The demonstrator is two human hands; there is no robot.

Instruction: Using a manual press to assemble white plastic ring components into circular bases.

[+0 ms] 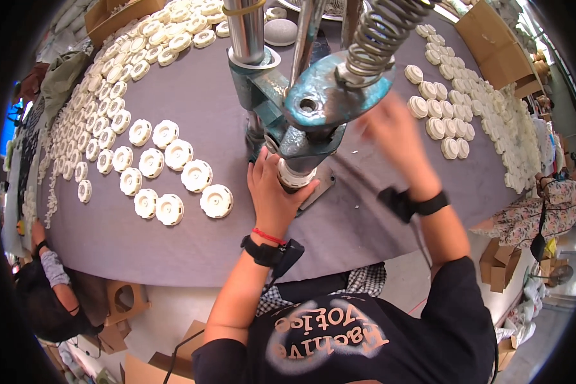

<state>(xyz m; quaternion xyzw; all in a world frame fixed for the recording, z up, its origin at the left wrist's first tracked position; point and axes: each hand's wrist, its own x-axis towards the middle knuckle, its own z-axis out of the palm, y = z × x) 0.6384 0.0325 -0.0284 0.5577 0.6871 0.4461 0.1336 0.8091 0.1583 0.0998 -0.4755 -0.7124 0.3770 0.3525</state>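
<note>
Black printed T-shirt, black wristbands on both wrists, red string on left wrist
</note>
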